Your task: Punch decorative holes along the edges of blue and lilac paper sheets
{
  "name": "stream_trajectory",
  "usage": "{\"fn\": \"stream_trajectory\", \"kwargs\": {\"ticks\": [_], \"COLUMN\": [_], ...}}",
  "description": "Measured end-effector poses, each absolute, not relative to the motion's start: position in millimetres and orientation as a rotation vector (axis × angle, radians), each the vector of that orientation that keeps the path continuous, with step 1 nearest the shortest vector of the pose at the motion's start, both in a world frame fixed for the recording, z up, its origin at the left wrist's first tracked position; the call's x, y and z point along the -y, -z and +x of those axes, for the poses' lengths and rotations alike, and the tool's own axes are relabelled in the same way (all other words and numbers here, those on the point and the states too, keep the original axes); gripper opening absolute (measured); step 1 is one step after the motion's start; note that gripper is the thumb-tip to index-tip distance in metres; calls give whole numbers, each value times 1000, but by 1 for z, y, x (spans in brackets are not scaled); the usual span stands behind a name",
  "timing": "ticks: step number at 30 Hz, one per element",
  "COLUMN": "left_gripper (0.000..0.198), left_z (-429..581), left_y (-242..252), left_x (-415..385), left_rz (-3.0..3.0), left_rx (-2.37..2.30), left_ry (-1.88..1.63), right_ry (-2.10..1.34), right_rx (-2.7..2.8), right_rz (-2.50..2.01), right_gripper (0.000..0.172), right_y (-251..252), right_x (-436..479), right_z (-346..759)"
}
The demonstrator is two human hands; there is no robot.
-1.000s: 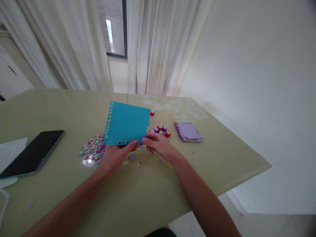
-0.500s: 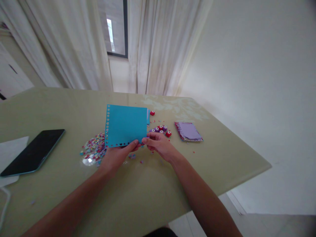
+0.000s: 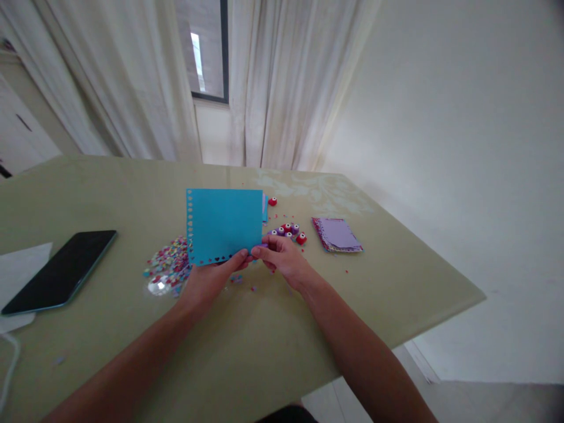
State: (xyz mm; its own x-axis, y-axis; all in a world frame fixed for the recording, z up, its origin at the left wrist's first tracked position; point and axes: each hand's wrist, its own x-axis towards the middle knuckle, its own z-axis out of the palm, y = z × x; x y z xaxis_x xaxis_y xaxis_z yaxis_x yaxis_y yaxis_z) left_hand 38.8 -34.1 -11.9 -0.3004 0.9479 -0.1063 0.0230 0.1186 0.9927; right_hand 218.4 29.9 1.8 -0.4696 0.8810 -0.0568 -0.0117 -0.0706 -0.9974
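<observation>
A blue sheet of paper [image 3: 227, 222] stands tilted up in front of me, with small shaped holes punched along its left and bottom edges. My left hand [image 3: 215, 276] pinches its bottom edge from below. At the lower right corner, my right hand [image 3: 279, 255] is closed on a small purple paper punch [image 3: 259, 249], mostly hidden by the fingers. Several red and purple punches [image 3: 286, 229] lie just behind that hand, and a lone red punch [image 3: 272, 201] sits farther back. Left of the sheet is a pile of colourful paper confetti [image 3: 170, 264], partly covered.
On the right lies a stack of punched paper sheets [image 3: 338, 234], lilac on top. A black tablet [image 3: 61, 270] rests over white paper [image 3: 26, 261] at the left, near a white cable [image 3: 11, 364]. Confetti bits [image 3: 238, 279] are scattered over the table [image 3: 247, 352].
The blue sheet has shifted slightly left and tilted a little, its left side a bit lower. Both hands keep their grip in almost the same place.
</observation>
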Motion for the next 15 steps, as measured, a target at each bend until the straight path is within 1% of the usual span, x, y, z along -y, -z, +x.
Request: {"fn": "stream_trajectory", "kwargs": {"ticks": [5, 7, 10, 13, 15], "left_gripper": [37, 37, 37, 34, 31], "left_z": [34, 30, 27, 28, 30], "left_y": [9, 7, 6, 4, 3], "left_x": [32, 31, 30, 28, 27], "left_rz": [978, 956, 944, 887, 823], "left_rx": [-1596, -1672, -1698, -1600, -1543], "left_ry": [-1326, -1287, -1273, -1363, -1409], "right_ry": [-1627, -1523, -1112, -470, -222], "right_rx": [1457, 1421, 1434, 1570, 1705], "right_rz": [-944, -963, -1083, -1317, -1490], "right_gripper": [52, 48, 38, 38, 40], "right_y": [0, 0, 1, 5, 9], "right_x": [-32, -40, -60, -82, -91], "right_z": [216, 224, 251, 286, 304]}}
